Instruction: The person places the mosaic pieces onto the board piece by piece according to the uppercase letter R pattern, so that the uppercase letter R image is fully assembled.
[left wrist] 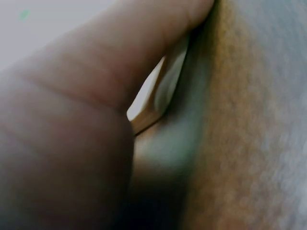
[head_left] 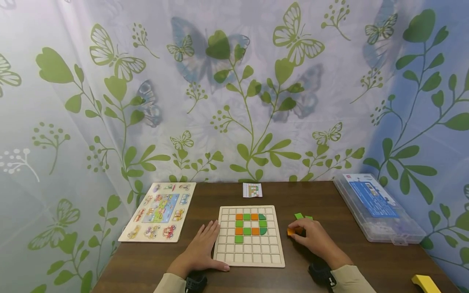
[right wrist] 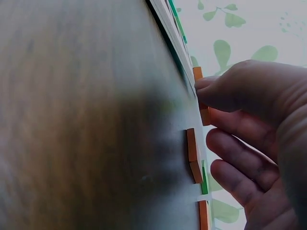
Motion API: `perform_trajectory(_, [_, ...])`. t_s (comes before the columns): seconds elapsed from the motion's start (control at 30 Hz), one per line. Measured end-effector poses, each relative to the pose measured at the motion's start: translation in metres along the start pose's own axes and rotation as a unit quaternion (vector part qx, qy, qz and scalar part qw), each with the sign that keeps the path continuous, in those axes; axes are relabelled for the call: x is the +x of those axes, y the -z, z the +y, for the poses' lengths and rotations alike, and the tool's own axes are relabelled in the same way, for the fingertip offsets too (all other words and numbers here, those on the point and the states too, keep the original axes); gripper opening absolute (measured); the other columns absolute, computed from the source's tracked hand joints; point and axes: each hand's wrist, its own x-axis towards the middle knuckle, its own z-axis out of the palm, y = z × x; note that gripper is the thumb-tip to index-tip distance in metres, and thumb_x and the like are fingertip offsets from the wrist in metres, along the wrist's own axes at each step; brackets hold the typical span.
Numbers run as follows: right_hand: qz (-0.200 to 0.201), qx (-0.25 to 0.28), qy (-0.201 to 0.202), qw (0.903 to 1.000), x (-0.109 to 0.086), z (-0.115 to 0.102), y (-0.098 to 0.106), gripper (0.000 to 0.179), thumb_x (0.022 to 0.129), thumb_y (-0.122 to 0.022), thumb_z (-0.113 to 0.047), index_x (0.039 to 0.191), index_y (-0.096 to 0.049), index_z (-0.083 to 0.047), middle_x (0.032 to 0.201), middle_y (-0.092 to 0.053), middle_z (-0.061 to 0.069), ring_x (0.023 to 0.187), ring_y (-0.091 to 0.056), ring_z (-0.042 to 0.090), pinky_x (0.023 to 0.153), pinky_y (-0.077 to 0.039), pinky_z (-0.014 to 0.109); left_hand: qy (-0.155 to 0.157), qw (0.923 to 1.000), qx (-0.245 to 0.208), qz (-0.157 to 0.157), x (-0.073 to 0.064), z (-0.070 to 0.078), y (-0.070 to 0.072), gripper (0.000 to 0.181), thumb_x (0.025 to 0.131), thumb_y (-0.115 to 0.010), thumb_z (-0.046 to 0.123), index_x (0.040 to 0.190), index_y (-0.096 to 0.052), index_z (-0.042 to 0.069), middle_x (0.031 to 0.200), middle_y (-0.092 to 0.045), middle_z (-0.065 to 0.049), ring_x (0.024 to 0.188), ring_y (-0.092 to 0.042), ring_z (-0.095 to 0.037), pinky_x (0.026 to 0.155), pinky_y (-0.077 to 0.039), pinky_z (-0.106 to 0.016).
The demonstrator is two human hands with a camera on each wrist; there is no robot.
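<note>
A pale wooden grid board lies mid-table, with orange, green and dark green rounded tiles forming a P shape. My left hand rests along the board's left edge, fingers straight and thumb at the lower left corner. To the right of the board, my right hand pinches an orange tile between thumb and index finger. Loose green tiles lie just beyond that hand. In the right wrist view, more orange tiles show beside the fingers. The left wrist view is blurred, mostly thumb and table.
A small pattern card lies behind the board. On the left is a picture puzzle board. A clear plastic case with a blue label stands at the right. Near the front right corner sits a yellow block.
</note>
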Motion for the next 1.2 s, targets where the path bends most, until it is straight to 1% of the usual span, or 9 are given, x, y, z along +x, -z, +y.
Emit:
perform_trajectory(0.17, [0.011, -0.004, 0.012, 0.9999, 0.000, -0.001, -0.001, 0.025, 0.084, -0.090, -0.005, 0.107, -0.081, -0.011, 0.102, -0.073, -0.007, 0.091, -0.069, 0.018, 0.077, -0.060, 0.040, -0.002, 1.0000, 0.006, 0.002, 0.000, -0.001, -0.002, 0.138, 0.074, -0.069, 0.088, 0.164, -0.024, -0.006, 0.170, -0.019, -0.024, 0.157, -0.015, -0.040, 0.123, -0.014, -0.062])
perform_trajectory(0.4, [0.000, 0.012, -0.004, 0.9999, 0.001, -0.003, -0.003, 0.024, 0.085, -0.088, -0.004, 0.108, -0.081, -0.012, 0.104, -0.072, -0.006, 0.093, -0.070, 0.018, 0.078, -0.061, 0.038, -0.002, 1.0000, 0.006, 0.000, 0.000, -0.001, -0.002, 0.138, 0.075, -0.068, 0.089, 0.164, -0.024, -0.007, 0.170, -0.019, -0.025, 0.157, -0.015, -0.040, 0.122, -0.015, -0.063])
perform_trajectory(0.6, [0.004, 0.020, 0.004, 0.9998, 0.003, -0.005, -0.006, 0.024, 0.086, -0.088, -0.004, 0.107, -0.081, -0.011, 0.104, -0.072, -0.006, 0.093, -0.070, 0.016, 0.078, -0.062, 0.037, -0.001, 1.0000, 0.010, 0.000, 0.001, -0.001, -0.003, 0.138, 0.075, -0.067, 0.089, 0.164, -0.024, -0.006, 0.170, -0.019, -0.024, 0.157, -0.014, -0.039, 0.123, -0.014, -0.062])
perform_trajectory(0.77, [-0.005, 0.020, -0.004, 0.9998, 0.007, -0.010, -0.009, 0.023, 0.087, -0.088, -0.007, 0.109, -0.081, -0.011, 0.105, -0.073, -0.006, 0.096, -0.070, 0.016, 0.081, -0.061, 0.040, -0.002, 1.0000, 0.006, 0.002, 0.001, -0.001, -0.001, 0.138, 0.074, -0.069, 0.089, 0.164, -0.024, -0.007, 0.170, -0.019, -0.024, 0.157, -0.015, -0.040, 0.122, -0.015, -0.063])
perform_trajectory(0.87, [-0.012, 0.018, -0.007, 0.9997, 0.010, -0.014, -0.012, 0.023, 0.088, -0.087, -0.008, 0.110, -0.081, -0.012, 0.108, -0.073, -0.007, 0.099, -0.069, 0.018, 0.083, -0.060, 0.042, -0.003, 1.0000, 0.005, 0.002, 0.001, 0.000, -0.001, 0.138, 0.074, -0.069, 0.088, 0.164, -0.024, -0.007, 0.170, -0.019, -0.024, 0.157, -0.016, -0.041, 0.122, -0.015, -0.063])
perform_trajectory(1.0, [-0.015, 0.015, 0.010, 0.9997, 0.015, -0.024, -0.020, 0.022, 0.089, -0.087, -0.010, 0.110, -0.080, -0.013, 0.109, -0.073, -0.008, 0.102, -0.068, 0.020, 0.085, -0.059, 0.045, 0.002, 1.0000, 0.008, -0.004, 0.000, -0.001, -0.001, 0.139, 0.074, -0.068, 0.090, 0.165, -0.023, -0.006, 0.171, -0.018, -0.023, 0.157, -0.014, -0.040, 0.123, -0.013, -0.061])
perform_trajectory(1.1, [-0.026, 0.019, 0.024, 0.9992, 0.020, -0.034, -0.027, 0.022, 0.090, -0.087, -0.011, 0.110, -0.080, -0.014, 0.110, -0.072, -0.008, 0.105, -0.067, 0.021, 0.088, -0.058, 0.046, 0.005, 1.0000, 0.006, -0.005, 0.001, -0.001, -0.001, 0.140, 0.073, -0.068, 0.090, 0.165, -0.022, -0.005, 0.171, -0.017, -0.022, 0.158, -0.013, -0.038, 0.123, -0.012, -0.060])
perform_trajectory(1.2, [-0.046, 0.026, 0.027, 0.9982, 0.026, -0.047, -0.035, 0.020, 0.092, -0.085, -0.011, 0.111, -0.080, -0.014, 0.110, -0.072, -0.008, 0.106, -0.066, 0.020, 0.089, -0.058, 0.047, 0.007, 0.9999, 0.007, -0.007, 0.001, -0.001, 0.000, 0.140, 0.073, -0.067, 0.091, 0.165, -0.022, -0.004, 0.172, -0.017, -0.022, 0.158, -0.013, -0.038, 0.124, -0.012, -0.060])
